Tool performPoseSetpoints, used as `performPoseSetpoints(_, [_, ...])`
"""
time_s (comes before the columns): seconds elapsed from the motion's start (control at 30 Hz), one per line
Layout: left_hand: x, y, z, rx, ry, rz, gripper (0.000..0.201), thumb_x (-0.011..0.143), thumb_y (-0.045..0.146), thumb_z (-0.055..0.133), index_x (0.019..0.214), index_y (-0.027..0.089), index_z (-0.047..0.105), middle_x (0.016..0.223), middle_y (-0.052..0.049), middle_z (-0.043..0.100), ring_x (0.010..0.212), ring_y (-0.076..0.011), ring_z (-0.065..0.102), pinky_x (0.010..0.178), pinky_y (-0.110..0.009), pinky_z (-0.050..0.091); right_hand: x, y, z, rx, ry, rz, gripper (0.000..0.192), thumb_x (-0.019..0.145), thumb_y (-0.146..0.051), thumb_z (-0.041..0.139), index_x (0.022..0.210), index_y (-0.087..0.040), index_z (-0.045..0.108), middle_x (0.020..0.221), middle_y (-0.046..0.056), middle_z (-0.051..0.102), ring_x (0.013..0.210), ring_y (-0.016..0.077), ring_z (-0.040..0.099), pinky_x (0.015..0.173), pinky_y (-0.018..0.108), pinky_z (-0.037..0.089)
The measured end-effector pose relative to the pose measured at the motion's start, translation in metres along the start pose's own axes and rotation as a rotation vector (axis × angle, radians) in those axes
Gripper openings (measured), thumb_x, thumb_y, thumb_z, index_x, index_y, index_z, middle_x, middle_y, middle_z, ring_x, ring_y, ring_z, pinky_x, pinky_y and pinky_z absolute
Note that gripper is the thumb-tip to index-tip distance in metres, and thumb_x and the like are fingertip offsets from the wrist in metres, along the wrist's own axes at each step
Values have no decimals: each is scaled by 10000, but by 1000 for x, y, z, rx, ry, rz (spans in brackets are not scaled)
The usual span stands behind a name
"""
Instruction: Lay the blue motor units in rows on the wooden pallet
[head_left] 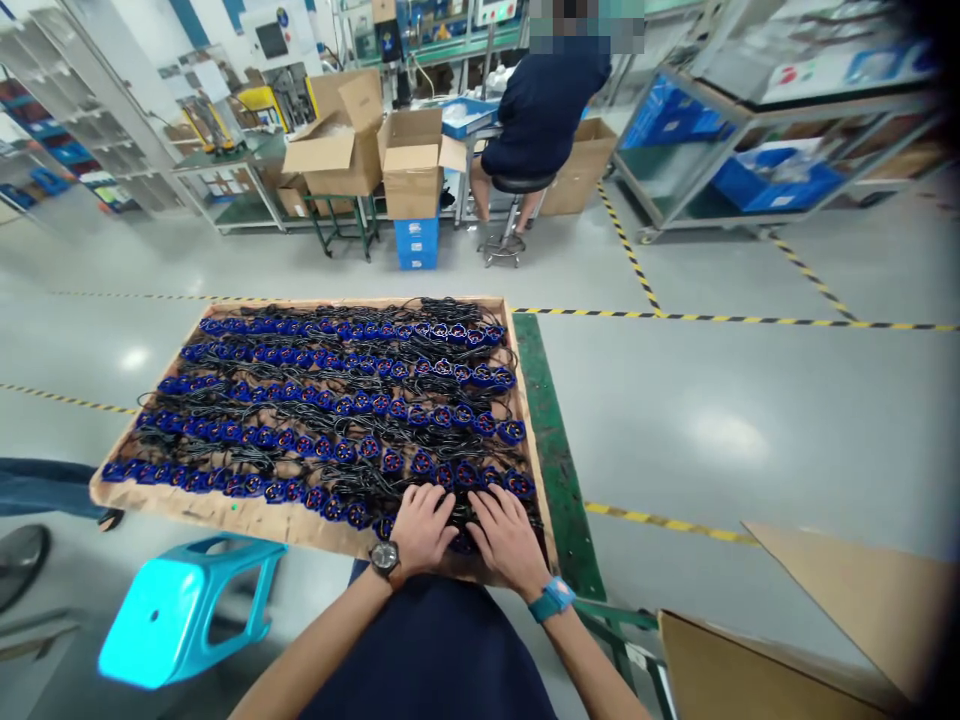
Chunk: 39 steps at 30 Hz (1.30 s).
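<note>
Blue round parts with coloured wires inside (391,460) lie in several rows on a shallow brown tray (225,512). Bundles of black cable (442,437) fill the strips between the rows. At the tray's near right corner, my left hand (422,528) rests palm down with its fingers stretched over the nearest row. Beside it, my right hand (511,535) lies over black cable, fingers also stretched and apart. Between the two hands a blue part shows only in part. What lies under my fingertips is hidden.
A green table edge (559,470) runs along the tray's right side. A turquoise stool (161,620) stands at the near left, a cardboard box (750,665) at the near right. Farther back a person (544,110) sits at a bench, near open cartons (412,190) and a wheeled cart (679,205).
</note>
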<state>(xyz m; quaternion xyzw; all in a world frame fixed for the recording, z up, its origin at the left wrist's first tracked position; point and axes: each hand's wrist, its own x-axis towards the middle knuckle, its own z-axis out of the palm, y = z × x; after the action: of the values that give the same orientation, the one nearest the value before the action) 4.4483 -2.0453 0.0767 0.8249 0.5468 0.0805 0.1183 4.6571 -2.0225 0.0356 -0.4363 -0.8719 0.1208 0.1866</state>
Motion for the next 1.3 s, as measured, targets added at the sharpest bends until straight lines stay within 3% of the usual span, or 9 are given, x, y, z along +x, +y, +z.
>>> performPoseSetpoints(0.17, [-27,-40,-17,143,141,-205,352,959,300,484,1262,158,592,1254,-128,607,1231,-312,477,1135,-578,268,-2,0,-1,-33,35,-24,425,984,-332,496,1354,-142,582,1300,122,625,1342,337,416,1131,518,321])
performPoseSetpoints(0.27, [-40,-57,-16,188,140,-286,360,951,289,500,1269,142,584,1253,-134,605,1199,-311,497,1093,-557,339,-3,3,3,-59,67,-41,418,978,-355,503,1334,-156,596,1288,116,629,1330,337,430,1121,511,331])
performPoseSetpoints(0.4, [-47,-56,-3,175,180,-388,438,941,323,522,1320,106,545,1290,-163,583,1195,-343,488,973,-532,436,-6,8,9,-92,97,-62,425,977,-386,495,1301,-142,618,1246,140,628,1293,334,462,1090,496,376])
performPoseSetpoints(0.6, [-45,-48,0,125,303,-404,375,926,319,531,1268,172,585,1261,-131,601,1293,-338,445,1134,-631,262,-7,12,13,-114,120,-82,450,973,-404,483,1291,-119,626,1219,173,604,1256,343,481,1046,495,428])
performPoseSetpoints(0.77, [-47,-52,-1,112,320,-405,413,932,338,513,1287,136,578,1255,-170,591,1203,-329,511,1043,-575,395,-8,14,16,-89,135,-92,461,968,-434,470,1300,-150,617,1198,168,608,1237,345,495,1028,505,439])
performPoseSetpoints(1.0, [-77,-63,-4,206,358,-532,597,936,377,496,1472,132,401,1563,-179,368,1477,-349,262,1174,-617,239,-8,8,8,-42,211,-126,615,982,-455,452,1519,-170,356,1237,174,590,1219,366,516,1028,541,441])
performPoseSetpoints(1.13, [-111,-85,-4,250,378,-662,602,950,342,478,1489,97,372,1595,-194,311,1517,-352,165,1189,-630,212,-10,-8,3,-22,186,-117,681,982,-498,437,1559,-177,273,1316,188,557,1269,385,490,1042,559,428])
performPoseSetpoints(1.3, [-140,-130,-4,289,443,-777,589,988,311,406,1530,101,312,1607,-201,282,1531,-340,113,1185,-633,243,-6,-29,13,-18,158,-178,702,987,-500,412,1581,-182,217,1403,185,519,1316,385,468,1046,560,420])
